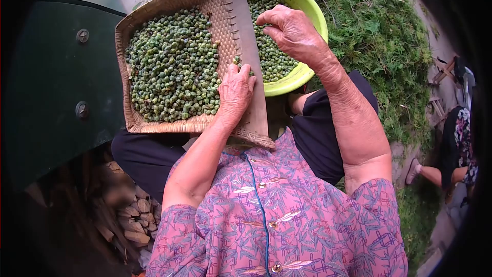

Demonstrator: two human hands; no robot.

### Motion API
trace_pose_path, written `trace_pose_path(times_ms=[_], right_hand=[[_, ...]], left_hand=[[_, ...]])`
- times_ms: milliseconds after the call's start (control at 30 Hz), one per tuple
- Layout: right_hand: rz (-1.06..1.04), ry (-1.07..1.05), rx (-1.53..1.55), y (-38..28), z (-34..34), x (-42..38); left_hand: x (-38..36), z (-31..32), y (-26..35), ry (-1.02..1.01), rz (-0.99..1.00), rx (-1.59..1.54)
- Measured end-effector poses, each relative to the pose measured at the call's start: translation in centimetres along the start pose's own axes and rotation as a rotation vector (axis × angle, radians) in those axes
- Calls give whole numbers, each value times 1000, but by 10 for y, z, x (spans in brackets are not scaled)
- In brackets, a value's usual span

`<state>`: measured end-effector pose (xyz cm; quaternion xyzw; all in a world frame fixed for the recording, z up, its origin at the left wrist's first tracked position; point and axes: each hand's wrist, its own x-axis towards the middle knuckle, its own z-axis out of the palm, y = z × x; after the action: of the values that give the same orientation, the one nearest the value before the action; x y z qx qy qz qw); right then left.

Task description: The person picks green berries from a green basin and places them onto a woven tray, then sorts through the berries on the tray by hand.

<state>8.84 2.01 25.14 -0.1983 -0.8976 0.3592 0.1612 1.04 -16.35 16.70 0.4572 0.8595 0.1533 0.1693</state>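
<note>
A woven winnowing basket [224, 7] with a flat wooden lip rests across my lap, tilted. It holds a heap of small round green fruits [171, 66], some darker. My left hand [237, 90] lies over the basket near the lip, its fingers bent close together round small green fruits that show at the fingertips. To the right stands a yellow-green plastic basin [307, 0], partly beneath the lip, with many of the same fruits inside. Above this basin hovers my right hand [297, 33], thumb and forefinger curved with a gap between them; nothing shows in that gap.
Cut green conifer sprigs [379, 46] cover the ground at right. A dark green metal panel with bolts [56, 82] stands close on the left. Split firewood [136, 220] is stacked below it. Part of another person, with a shoe [413, 171], appears at the far right.
</note>
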Motion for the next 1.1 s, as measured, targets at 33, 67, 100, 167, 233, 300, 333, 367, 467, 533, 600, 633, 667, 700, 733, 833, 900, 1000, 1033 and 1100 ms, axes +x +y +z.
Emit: trace_pose_path(times_ms=[33, 67, 100, 167, 233, 300, 333, 367, 467, 533, 600, 633, 667, 700, 733, 833, 900, 1000, 1033, 1100], right_hand=[[-2, 0, 0, 0, 1, 0], [5, -10, -8, -1, 1, 1], [12, -19, -16, -1, 1, 1], [14, -17, -14, -2, 1, 2], [17, -13, -13, -2, 0, 3], [17, -3, 10, -1, 0, 3], [18, -2, 10, -1, 1, 3], [24, 1, -2, 0, 1, 4], [33, 1, -19, 0, 2, 5], [37, 1, -26, 0, 1, 5], [22, 16, -2, 1, 1, 4], [22, 18, -1, 1, 1, 5], [16, 17, -5, 0, 2, 5], [9, 17, -9, 0, 2, 5], [9, 18, -9, 0, 3, 6], [-19, 16, 8, 0, 3, 6], [-21, 16, 2, -1, 3, 6], [-14, 11, -4, -1, 2, 6], [-13, 12, -5, -2, 2, 7], [-20, 17, -7, -2, 1, 7]], left_hand=[[3, 5, -4, 2, -1, 1], [6, 12, -10, 17, 50, -9], [9, 12, -11, 32, 103, -19], [8, 12, -13, 35, 88, -70], [11, 10, -12, 36, 75, -121], [16, 6, -10, -106, -106, -343], [19, 3, -7, -107, -105, -342], [22, 1, -3, -150, -243, -841], [30, -20, 14, -146, -365, -1399], [35, -29, 4, -110, -312, -1296], [40, -20, -22, -101, -294, -1083], [40, -17, -30, -39, -126, -551], [39, -13, -36, 24, 38, -18], [36, -9, -34, 84, 66, -35], [35, -6, -35, 85, 67, -34], [36, 3, -37, 102, 151, -79], [38, 7, -37, 89, 157, -109], [36, 3, -32, 47, 116, -110], [36, 0, -29, 18, 67, -81], [38, 1, -32, 4, 55, -112]])
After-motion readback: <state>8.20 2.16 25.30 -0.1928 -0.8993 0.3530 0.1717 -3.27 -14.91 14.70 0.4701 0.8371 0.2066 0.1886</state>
